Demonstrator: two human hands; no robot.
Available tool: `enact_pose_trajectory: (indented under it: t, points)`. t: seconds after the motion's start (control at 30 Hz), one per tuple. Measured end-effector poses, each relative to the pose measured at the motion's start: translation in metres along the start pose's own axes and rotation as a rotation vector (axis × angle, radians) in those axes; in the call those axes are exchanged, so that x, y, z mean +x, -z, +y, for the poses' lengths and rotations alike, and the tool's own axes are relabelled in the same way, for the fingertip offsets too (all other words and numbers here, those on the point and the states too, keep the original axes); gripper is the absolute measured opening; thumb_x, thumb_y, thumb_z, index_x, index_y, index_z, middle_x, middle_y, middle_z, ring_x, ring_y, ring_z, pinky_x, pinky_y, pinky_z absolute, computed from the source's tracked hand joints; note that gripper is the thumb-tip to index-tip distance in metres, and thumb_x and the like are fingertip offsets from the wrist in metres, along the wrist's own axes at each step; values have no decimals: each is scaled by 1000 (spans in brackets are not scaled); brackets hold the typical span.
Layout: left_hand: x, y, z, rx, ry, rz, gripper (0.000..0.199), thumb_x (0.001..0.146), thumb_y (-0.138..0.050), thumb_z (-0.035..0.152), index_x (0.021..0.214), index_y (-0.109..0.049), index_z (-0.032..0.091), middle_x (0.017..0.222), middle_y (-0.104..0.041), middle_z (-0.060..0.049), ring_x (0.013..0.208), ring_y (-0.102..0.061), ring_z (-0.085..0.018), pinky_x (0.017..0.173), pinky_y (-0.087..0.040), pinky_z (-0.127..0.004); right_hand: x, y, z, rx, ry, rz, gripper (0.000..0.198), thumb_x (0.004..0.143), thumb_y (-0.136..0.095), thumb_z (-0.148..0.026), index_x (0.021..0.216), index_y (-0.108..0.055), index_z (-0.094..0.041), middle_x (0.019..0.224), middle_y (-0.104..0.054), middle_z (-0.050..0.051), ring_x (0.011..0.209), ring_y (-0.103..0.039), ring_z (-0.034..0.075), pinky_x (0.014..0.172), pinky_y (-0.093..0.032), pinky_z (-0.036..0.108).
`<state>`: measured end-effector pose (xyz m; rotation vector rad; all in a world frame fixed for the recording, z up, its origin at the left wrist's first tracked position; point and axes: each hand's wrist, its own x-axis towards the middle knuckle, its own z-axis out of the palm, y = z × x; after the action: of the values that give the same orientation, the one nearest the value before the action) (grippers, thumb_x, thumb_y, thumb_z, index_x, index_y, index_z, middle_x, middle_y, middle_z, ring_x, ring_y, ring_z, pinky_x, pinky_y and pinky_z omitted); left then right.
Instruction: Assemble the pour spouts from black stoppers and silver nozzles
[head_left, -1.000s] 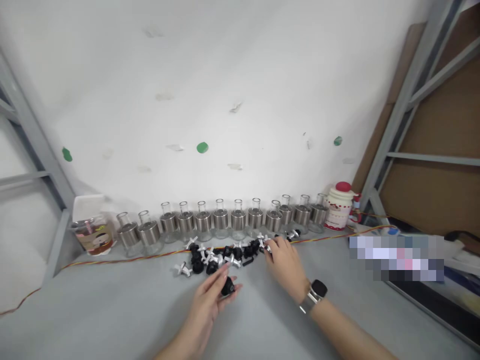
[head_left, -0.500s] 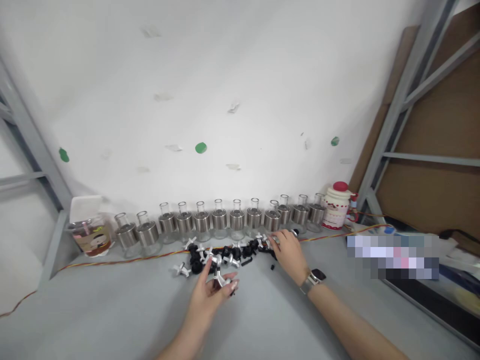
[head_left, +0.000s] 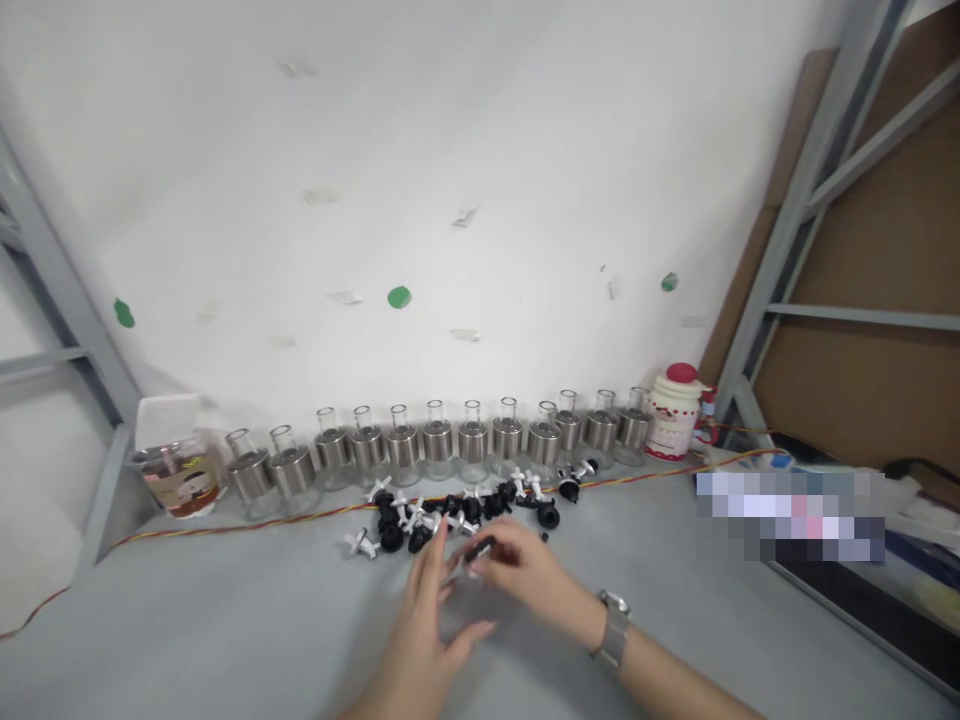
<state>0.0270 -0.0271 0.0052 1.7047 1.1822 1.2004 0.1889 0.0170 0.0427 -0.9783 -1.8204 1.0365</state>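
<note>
My right hand (head_left: 529, 577), a watch on its wrist, pinches a small dark strip-shaped piece (head_left: 480, 550) in front of the pile. Just left of it my left hand (head_left: 427, 620) has its thumb and index finger spread wide; its other fingers are partly hidden and blurred near that piece. Behind both hands lies a loose pile of black stopper-like parts (head_left: 390, 538) and silver cross-shaped parts (head_left: 363, 544). A black round part (head_left: 548, 515) sits at the pile's right end.
Glass bottles with metal collars (head_left: 472, 440) stand in a row along the white wall. A twisted red-yellow cord (head_left: 277, 519) runs before them. A clear-sided tub (head_left: 184, 480) is at left, a cream jar with red lid (head_left: 671, 415) at right. Metal frames (head_left: 780, 240) flank the table.
My right hand has come from the pile's right end toward my left hand, now pinching the dark piece. The silver lever-like part seen in my left hand before is no longer clearly visible.
</note>
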Motion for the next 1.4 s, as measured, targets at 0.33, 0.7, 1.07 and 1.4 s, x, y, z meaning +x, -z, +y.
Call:
enact_pose_trajectory:
  t: [0.33, 0.7, 1.07, 1.4]
  points:
    - [-3, 3, 14, 170, -47, -29, 53, 86, -40, 21, 133, -22, 38, 142, -17, -1, 122, -37, -20, 93, -42, -35, 34, 101, 66, -406, -218, 863, 40, 69, -46, -24, 104, -56, -10, 97, -54, 14, 92, -50, 25, 81, -39, 38]
    - [-6, 1, 10, 172, -108, -25, 54, 84, -42, 18, 132, -25, 38, 141, -22, -2, 118, -42, -21, 90, -45, -37, 25, 65, 55, -959, -41, 511, 19, 76, -48, -21, 81, -65, -27, 85, -61, 4, 90, -48, 23, 77, -30, 36]
    - [-7, 1, 11, 236, -94, -44, 48, 84, -42, 18, 129, -34, 34, 137, -26, -6, 108, -49, -19, 89, -45, -37, 24, 52, 58, -1160, -59, 391, 23, 84, -42, -24, 83, -66, -23, 85, -64, 8, 90, -49, 25, 78, -28, 38]
    - [-7, 1, 10, 232, -102, -35, 42, 83, -44, 21, 124, -42, 32, 135, -32, -6, 114, -44, -21, 89, -45, -37, 26, 45, 61, -1142, -76, 410, 21, 83, -43, -23, 87, -64, -19, 86, -63, 10, 91, -49, 25, 82, -28, 38]
